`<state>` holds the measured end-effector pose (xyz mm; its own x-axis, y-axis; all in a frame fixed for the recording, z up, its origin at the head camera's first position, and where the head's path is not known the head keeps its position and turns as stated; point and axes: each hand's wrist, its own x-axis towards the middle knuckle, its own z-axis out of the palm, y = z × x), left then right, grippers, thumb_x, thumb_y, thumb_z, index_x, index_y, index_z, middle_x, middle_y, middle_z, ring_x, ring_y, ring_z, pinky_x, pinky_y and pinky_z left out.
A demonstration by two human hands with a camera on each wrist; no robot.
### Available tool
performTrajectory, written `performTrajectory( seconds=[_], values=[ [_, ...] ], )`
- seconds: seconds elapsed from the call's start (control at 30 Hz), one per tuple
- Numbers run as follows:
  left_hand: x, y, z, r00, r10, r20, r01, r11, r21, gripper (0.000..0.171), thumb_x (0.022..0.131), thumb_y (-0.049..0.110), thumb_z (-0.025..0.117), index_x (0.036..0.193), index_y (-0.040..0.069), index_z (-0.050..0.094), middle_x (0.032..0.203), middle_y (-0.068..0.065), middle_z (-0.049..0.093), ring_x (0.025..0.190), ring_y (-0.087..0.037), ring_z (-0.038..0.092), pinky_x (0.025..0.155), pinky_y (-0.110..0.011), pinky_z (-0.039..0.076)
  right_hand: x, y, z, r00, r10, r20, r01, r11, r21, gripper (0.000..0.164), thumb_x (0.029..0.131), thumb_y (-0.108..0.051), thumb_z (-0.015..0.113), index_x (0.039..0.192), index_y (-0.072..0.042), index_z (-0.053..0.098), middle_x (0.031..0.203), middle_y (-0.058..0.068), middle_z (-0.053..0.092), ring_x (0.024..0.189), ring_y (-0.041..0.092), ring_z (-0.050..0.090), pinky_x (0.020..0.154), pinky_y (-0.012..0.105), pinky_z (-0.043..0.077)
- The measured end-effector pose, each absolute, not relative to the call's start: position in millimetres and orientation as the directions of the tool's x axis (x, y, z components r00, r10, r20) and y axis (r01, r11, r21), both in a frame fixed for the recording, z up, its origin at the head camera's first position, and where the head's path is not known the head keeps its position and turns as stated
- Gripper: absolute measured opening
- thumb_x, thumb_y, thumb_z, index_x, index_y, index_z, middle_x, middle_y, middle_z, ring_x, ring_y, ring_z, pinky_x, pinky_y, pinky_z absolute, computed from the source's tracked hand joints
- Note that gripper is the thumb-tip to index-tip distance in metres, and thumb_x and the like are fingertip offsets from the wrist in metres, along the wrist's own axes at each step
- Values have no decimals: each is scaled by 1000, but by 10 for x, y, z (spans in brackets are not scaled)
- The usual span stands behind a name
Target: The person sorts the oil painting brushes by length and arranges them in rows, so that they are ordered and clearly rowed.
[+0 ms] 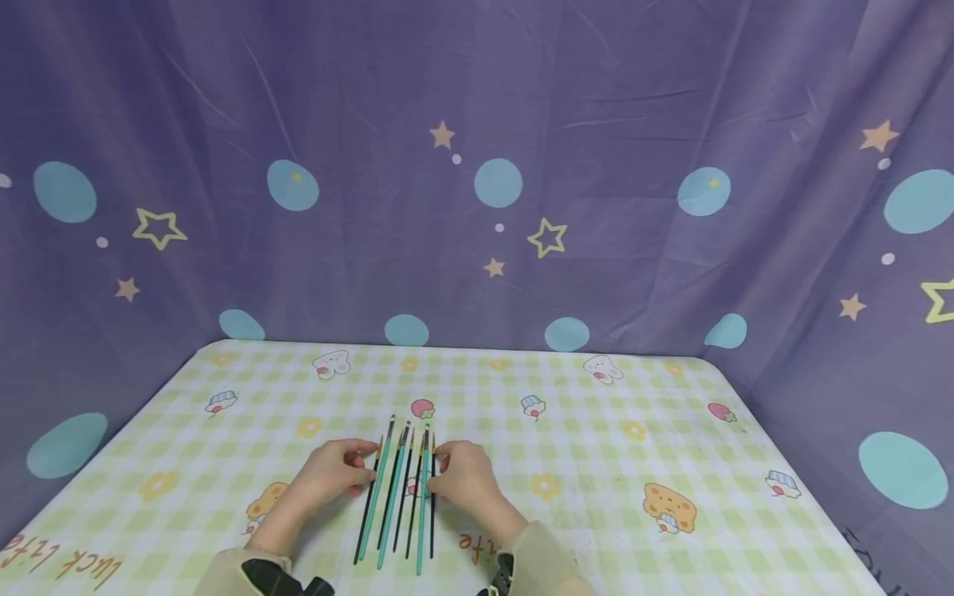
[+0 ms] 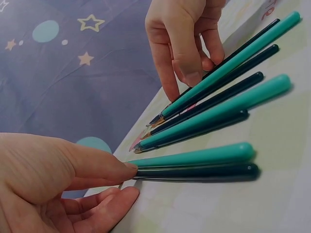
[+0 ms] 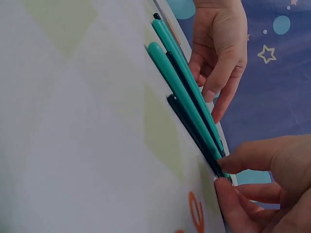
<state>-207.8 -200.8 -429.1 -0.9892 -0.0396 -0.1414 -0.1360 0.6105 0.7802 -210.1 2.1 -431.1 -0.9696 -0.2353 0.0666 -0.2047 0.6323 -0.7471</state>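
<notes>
Several thin paintbrushes with teal and black handles lie side by side on the cloth, bristle ends away from me. In the head view, my left hand (image 1: 328, 476) is at the left side of the row, fingertips against the outermost black paintbrush (image 1: 364, 523). On the opposite side, my right hand (image 1: 467, 476) touches the black paintbrush (image 1: 433, 530) at the right edge with thumb and forefinger. A teal paintbrush (image 2: 204, 156) and a dark one run together beside my left fingertips in the left wrist view. Gaps separate some handles in the middle.
A checked green-and-white cloth (image 1: 596, 463) with printed flowers, cakes and strawberries covers the table. Behind it hangs a purple curtain (image 1: 611, 273) with stars and blue spots, which also runs down both sides.
</notes>
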Motion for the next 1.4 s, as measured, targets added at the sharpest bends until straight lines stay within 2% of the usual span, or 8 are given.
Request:
performTrajectory(
  seconds=[0.27,0.47,0.57,0.83,1.0,1.2,1.4],
  values=[
    [-2090,-2034,-4315,-989,-37,-142,-136,592,794,46,72,3,69,117,0,59,75,-6,52,62,-15,52,54,-27,50,-2109,-12,-4319,-979,-201,35,-153,611,-776,39,69,-2,69,107,3,63,59,-3,50,39,8,49,41,21,40],
    [-2087,-2053,-4350,-991,-23,-132,-121,570,813,45,72,2,69,116,0,60,73,-6,52,60,-16,53,54,-28,51,-2108,-32,-4303,-977,-213,23,-164,675,-719,36,70,-6,73,105,1,65,65,-2,53,53,8,48,46,21,40],
    [-2085,-2056,-4369,-991,-20,-134,-122,565,816,45,71,2,70,116,1,60,73,-6,52,60,-16,53,54,-28,51,-2102,-33,-4303,-977,-214,16,-162,682,-713,36,70,-5,73,104,1,65,67,-1,54,53,7,49,46,20,41],
    [-2102,-2052,-4331,-991,-32,-130,-125,564,816,48,70,3,71,116,1,60,74,-6,52,62,-16,53,55,-27,51,-2155,14,-4331,-977,-210,22,-140,566,-812,37,69,-3,70,106,2,64,61,-2,54,41,8,50,41,22,43],
    [-2102,-2050,-4323,-992,-37,-124,-122,577,808,47,71,3,70,117,1,59,75,-6,52,61,-15,53,55,-27,51,-2189,76,-4337,-978,-208,8,-111,491,-864,37,70,-3,69,107,0,64,66,-2,58,44,9,54,44,22,46],
    [-2067,-2026,-4340,-991,-28,-133,-125,572,811,45,72,3,69,116,1,60,73,-6,52,59,-16,52,54,-27,49,-2199,129,-4362,-978,-207,-30,-71,464,-883,38,72,-3,69,110,-2,63,67,-1,59,45,11,56,46,23,48],
    [-2066,-2014,-4331,-991,-34,-129,-124,581,804,45,72,4,70,116,2,60,74,-6,52,61,-16,51,54,-27,49,-2268,195,-4355,-980,-197,-6,-80,429,-900,41,71,-1,67,111,-1,63,69,1,60,47,12,58,46,24,49]
  ],
)
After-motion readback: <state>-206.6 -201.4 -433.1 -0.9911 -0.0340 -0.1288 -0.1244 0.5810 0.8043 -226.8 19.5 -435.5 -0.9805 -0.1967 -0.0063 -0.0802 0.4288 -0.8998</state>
